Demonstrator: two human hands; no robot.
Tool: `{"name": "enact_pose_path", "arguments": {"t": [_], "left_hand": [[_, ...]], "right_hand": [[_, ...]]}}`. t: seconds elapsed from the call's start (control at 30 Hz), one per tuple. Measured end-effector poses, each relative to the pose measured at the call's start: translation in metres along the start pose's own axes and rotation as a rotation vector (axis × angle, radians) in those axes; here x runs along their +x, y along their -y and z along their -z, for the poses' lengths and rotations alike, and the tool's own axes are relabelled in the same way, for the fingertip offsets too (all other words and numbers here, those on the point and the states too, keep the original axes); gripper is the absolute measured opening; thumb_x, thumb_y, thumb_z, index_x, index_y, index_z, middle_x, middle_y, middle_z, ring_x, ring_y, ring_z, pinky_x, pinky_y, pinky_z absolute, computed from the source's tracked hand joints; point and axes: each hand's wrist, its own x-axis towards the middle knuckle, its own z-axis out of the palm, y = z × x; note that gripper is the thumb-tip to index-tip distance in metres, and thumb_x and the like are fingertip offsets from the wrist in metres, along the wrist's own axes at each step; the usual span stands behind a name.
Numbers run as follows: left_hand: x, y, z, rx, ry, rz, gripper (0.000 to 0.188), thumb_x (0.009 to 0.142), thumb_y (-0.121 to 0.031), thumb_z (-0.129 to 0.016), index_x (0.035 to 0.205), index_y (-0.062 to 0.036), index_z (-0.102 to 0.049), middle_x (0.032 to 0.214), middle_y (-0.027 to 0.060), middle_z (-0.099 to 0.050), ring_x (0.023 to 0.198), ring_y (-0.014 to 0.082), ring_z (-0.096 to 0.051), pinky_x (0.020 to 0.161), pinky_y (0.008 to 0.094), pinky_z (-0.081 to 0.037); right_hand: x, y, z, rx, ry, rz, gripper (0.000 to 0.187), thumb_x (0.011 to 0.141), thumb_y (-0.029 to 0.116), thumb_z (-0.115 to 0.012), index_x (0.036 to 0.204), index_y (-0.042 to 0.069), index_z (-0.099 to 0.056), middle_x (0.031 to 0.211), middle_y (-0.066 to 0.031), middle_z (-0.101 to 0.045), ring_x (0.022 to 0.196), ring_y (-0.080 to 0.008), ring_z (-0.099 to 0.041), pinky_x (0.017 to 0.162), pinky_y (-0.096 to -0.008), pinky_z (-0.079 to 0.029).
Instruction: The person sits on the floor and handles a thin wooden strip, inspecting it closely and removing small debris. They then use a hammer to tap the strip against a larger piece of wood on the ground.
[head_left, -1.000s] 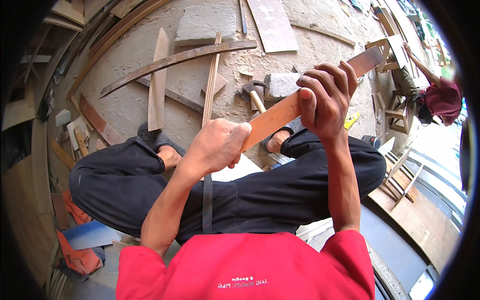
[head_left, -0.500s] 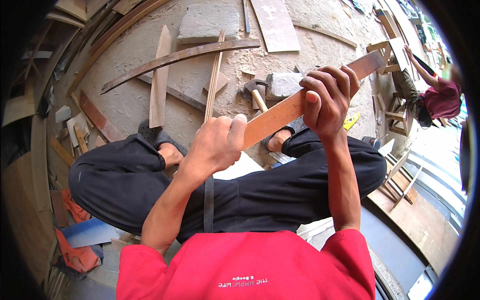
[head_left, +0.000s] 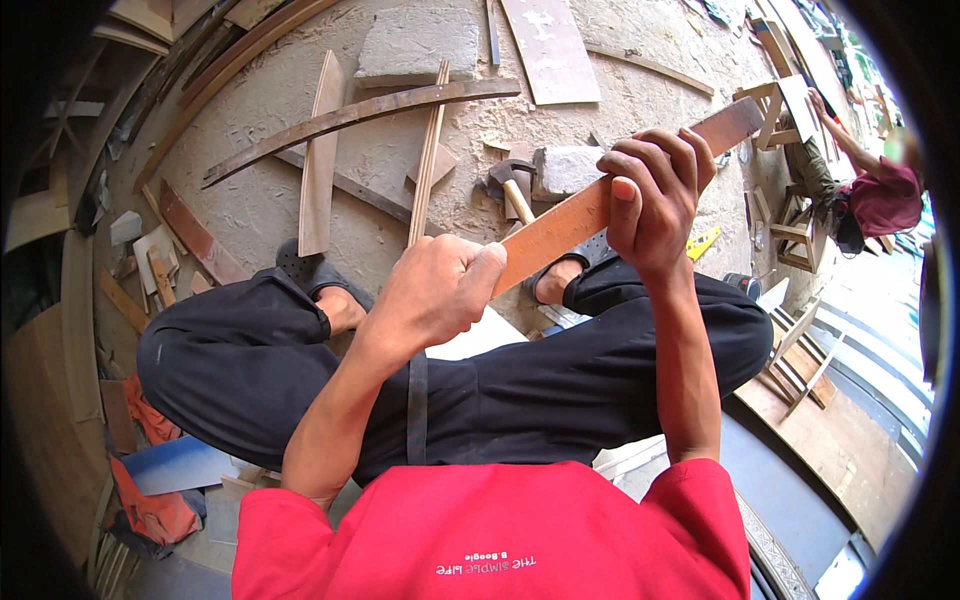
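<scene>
A flat reddish-brown wooden strip (head_left: 560,235) slants up to the right between my hands, above my lap. My left hand (head_left: 435,290) is closed round its lower end, thumb along the near face. Farther up, my right hand (head_left: 658,200) grips the strip with its fingers curled over the upper edge. The darker far end sticks out past that hand. Beyond the strip, a hammer (head_left: 514,190) with a pale wooden handle rests on the ground beside a white block (head_left: 568,172).
A long curved dark strip (head_left: 360,115) lies across pale boards (head_left: 318,170) ahead of me. Behind them is a stone slab (head_left: 418,48). Scrap wood (head_left: 200,235) lines the left. At the right, another person (head_left: 880,195) works by wooden frames (head_left: 795,235).
The strip and both my hands have shifted only very slightly. My grip stays the same. The other person's arm at the right has moved a little.
</scene>
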Motion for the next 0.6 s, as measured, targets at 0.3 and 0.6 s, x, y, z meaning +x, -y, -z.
{"name": "enact_pose_path", "arguments": {"t": [0.3,0.6], "left_hand": [[0.001,-0.0034,0.0021,0.098,-0.029,-0.056,0.054,0.092,-0.034,-0.038,0.061,0.0043,-0.059,0.049,0.0136,-0.056,0.049,0.0248,-0.061,0.057,0.0372,-0.05],[-0.0032,-0.0068,0.0007,0.043,0.036,-0.035,0.045,0.095,-0.03,-0.038,0.074,0.0035,-0.06,0.055,0.0148,-0.059,0.051,0.025,-0.062,0.057,0.0384,-0.05]], "right_hand": [[-0.0006,-0.0002,-0.001,0.013,0.003,-0.004,0.025,0.094,0.024,-0.052,0.078,0.011,-0.067,0.081,-0.001,-0.065,0.093,-0.0203,-0.06,0.103,-0.0419,-0.03],[-0.0015,-0.0011,-0.0015,0.045,0.013,0.008,0.029,0.094,0.025,-0.049,0.077,0.012,-0.067,0.081,-0.0015,-0.065,0.092,-0.0214,-0.06,0.104,-0.0435,-0.03]]}}
